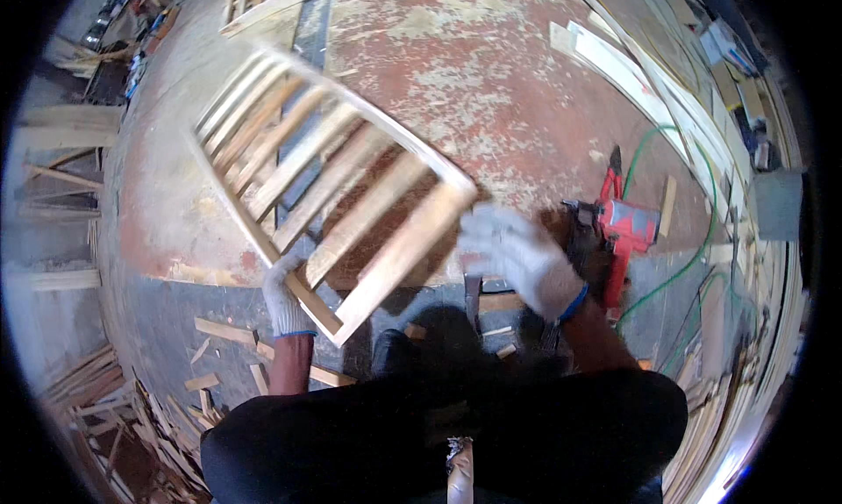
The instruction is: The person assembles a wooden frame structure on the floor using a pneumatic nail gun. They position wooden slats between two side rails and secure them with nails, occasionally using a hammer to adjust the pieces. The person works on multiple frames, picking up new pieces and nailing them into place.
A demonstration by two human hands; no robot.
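Note:
A slatted wooden frame [351, 175], with pale rails along two sides and several slats between them, is held up at a slant in front of me. My left hand [282, 295], in a light knit glove with a blue cuff, is closed round its near left rail. Beside the frame's right corner is my gloved right hand [522, 251], slightly blurred, fingers stretched toward the wood and apart. It seems free of the frame, though whether a fingertip touches the corner is unclear. Right of that hand rests a red and grey nail gun [627, 228].
A green air hose [712, 232] curves along the floor at the right. Long pale boards [631, 78] lie beyond it. Wood offcuts [226, 331] are scattered near my left forearm. Another slatted frame [272, 0] is at the far edge, and scrap wood [123, 425] piles up at lower left.

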